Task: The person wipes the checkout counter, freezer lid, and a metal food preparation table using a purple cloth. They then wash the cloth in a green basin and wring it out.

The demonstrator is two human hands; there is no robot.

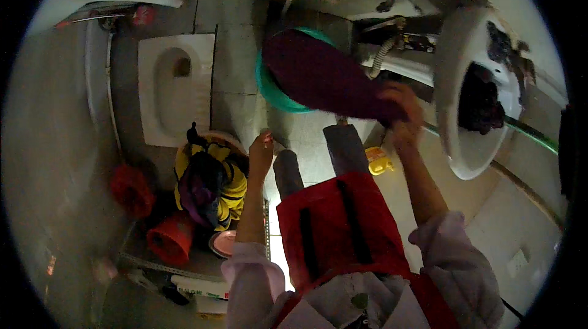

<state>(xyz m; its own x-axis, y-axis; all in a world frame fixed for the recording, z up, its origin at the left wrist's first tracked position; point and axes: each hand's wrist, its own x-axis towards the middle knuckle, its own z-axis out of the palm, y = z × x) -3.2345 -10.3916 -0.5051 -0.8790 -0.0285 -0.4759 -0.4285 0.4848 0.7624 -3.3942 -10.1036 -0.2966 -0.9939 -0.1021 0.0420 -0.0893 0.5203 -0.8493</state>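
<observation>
My right hand (404, 108) grips the narrow end of a dark maroon cloth (317, 76), blurred at the fingers. The cloth spreads away to the left, its broad end above a teal plastic basin (266, 83) on the tiled floor. Much of the basin is hidden under it. Lower and to the left, my left hand (262, 145) is held away from the cloth, beside a basket (225, 136) heaped with yellow and dark clothes (211, 182). Its fingers look curled, but whether they hold anything is unclear. Dark bunched fabric (480, 99) lies in the white washbasin (452, 145) on the right.
A squat toilet (177, 122) is set in the floor at left. Near the basket are a red bucket (170, 239), another red container (132, 191) and a pink basin (224, 242). A yellow bottle (379, 161) stands below my right forearm. A corrugated hose (379, 60) hangs by the washbasin.
</observation>
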